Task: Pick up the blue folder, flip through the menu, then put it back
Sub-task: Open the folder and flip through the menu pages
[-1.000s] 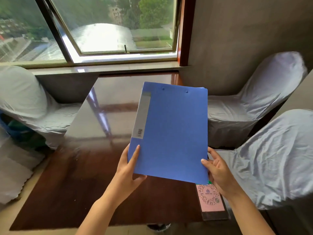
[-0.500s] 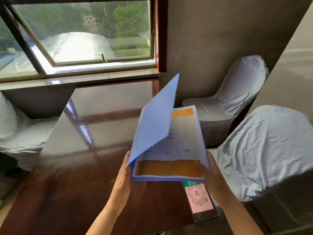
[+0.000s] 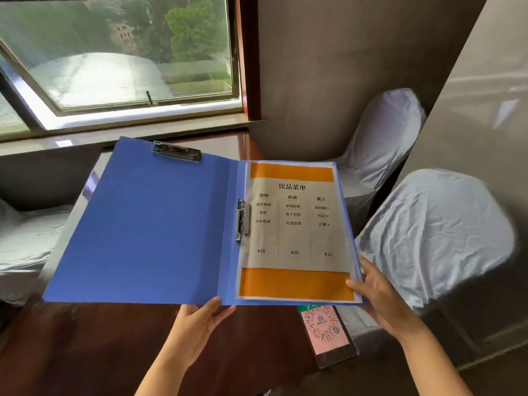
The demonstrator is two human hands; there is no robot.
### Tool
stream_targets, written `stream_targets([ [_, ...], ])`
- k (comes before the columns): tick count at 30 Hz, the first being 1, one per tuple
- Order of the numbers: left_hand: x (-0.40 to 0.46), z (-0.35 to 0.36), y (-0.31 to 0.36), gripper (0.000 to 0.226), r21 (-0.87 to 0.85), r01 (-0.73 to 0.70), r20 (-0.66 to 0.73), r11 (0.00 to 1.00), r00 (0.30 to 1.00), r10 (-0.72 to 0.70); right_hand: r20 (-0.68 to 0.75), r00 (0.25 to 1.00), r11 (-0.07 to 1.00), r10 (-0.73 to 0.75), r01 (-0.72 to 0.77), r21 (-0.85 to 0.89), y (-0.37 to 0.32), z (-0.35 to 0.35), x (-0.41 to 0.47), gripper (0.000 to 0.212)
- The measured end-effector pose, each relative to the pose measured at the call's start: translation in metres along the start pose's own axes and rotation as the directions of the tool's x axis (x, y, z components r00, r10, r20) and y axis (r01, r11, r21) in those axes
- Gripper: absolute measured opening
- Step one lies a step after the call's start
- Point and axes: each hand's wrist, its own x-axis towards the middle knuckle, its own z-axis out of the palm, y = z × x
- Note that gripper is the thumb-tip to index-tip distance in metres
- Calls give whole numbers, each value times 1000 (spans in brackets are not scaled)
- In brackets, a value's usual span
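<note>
The blue folder lies spread wide open in the air above the dark wooden table. Its right half holds a menu page in a clear sleeve, with orange bands at top and bottom and printed columns with prices. A metal clip sits at the spine and another at the top of the left cover. My left hand supports the folder from below near the spine, thumb on the bottom edge. My right hand grips the lower right corner, thumb on the menu page.
A pink QR-code card in a clear stand lies on the table's right edge under the folder. Two cloth-covered chairs stand to the right, another covered chair to the left. A window and sill lie beyond the table.
The folder was closed a second ago, then its cover swung leftward, and now it lies fully open with the menu page exposed. My left hand shifted under the spine.
</note>
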Motion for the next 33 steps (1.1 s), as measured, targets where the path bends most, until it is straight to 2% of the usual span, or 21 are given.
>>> stream_targets([
  [2,-4,5,0,26,23,-16,-22,1000,1000,17,19,1000,1000,18,-18,11,-2,-6,-1,54],
  [4,-2,4,-2,16,27,1,-21,1000,1000,-1,-24,1000,1000,-9,9,1,-4,-7,-2,64],
  [7,-1,8,-5,24,-50,14,-24,999,1000,-15,-81,994,995,-72,66,-70,-4,-5,-1,75],
  [12,-2,9,-11,30,-104,61,70,993,996,-54,-200,967,974,-159,121,-191,-6,-2,-3,60],
  [15,-5,18,-15,37,-106,92,128,990,989,-79,-330,924,943,-195,84,-322,-8,0,-3,51],
  [17,-5,23,-20,37,-129,86,130,988,989,-69,-421,873,840,-247,-24,-543,-10,3,-4,55],
  [18,-4,24,-22,35,-146,84,116,986,991,-67,-438,852,720,-286,-111,-685,-10,5,-4,61],
  [20,-3,26,-26,33,-172,90,89,981,993,-75,-429,833,394,-349,-285,-874,-12,12,-5,73],
  [21,-3,29,-27,35,-177,91,87,980,993,-76,-405,843,295,-353,-311,-904,-15,15,-6,82],
  [22,-2,28,-28,37,-184,82,81,980,994,-68,-364,864,271,-348,-279,-921,-19,21,-3,93],
  [23,-2,28,-29,40,-189,72,78,979,995,-58,-341,876,313,-340,-237,-920,-23,29,-1,99],
  [25,-1,27,-30,41,-189,53,73,981,997,-40,-335,867,422,-369,-165,-892,-32,47,3,95],
  [28,-2,26,-30,42,-171,8,90,985,996,7,-272,826,370,-495,-83,-925,-38,78,1,80],
  [29,-2,27,-29,44,-165,-3,95,986,995,19,-221,850,407,-479,-8,-913,-37,90,1,77],
  [31,-4,31,-29,48,-140,-18,107,990,994,33,-122,907,570,-403,145,-809,-34,116,1,77],
  [32,-5,33,-29,49,-121,-22,119,992,992,37,-78,921,602,-381,183,-777,-31,127,1,76],
  [33,-7,35,-29,50,-100,-25,130,995,991,38,-33,924,565,-382,205,-800,-27,136,2,76],
])
